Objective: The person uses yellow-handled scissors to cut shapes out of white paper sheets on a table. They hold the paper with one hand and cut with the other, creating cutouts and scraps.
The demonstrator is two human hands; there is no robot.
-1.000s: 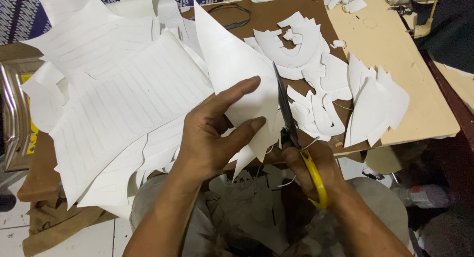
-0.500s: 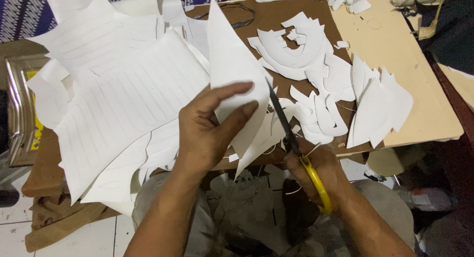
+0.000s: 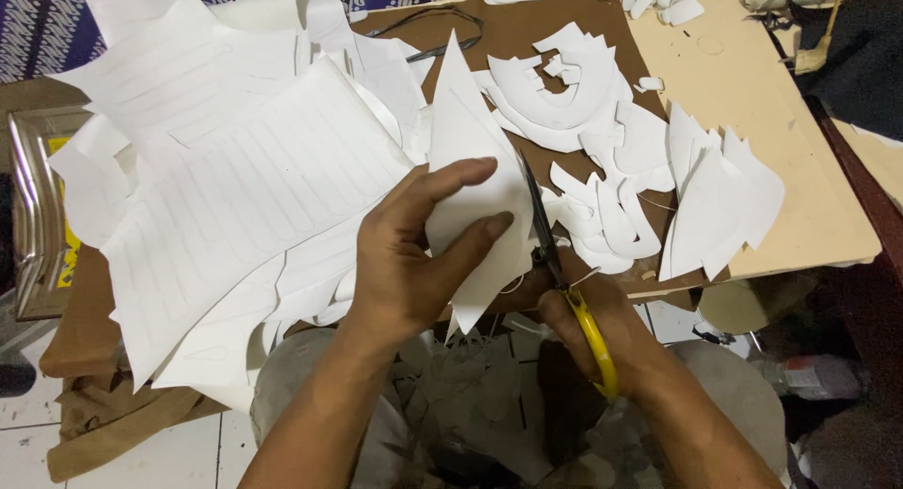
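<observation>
Over my lap, my left hand point(image 3: 409, 263) pinches the thin, floppy white sheet point(image 3: 470, 183); my right hand point(image 3: 602, 324) grips yellow-handled scissors point(image 3: 555, 273).

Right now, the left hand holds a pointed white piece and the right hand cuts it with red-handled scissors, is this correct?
Not quite: the scissors have yellow handles, not red, as the head view shows. The rest stands: the left hand holds the pointed white piece, and the right hand works the dark blades along its edge.
</observation>
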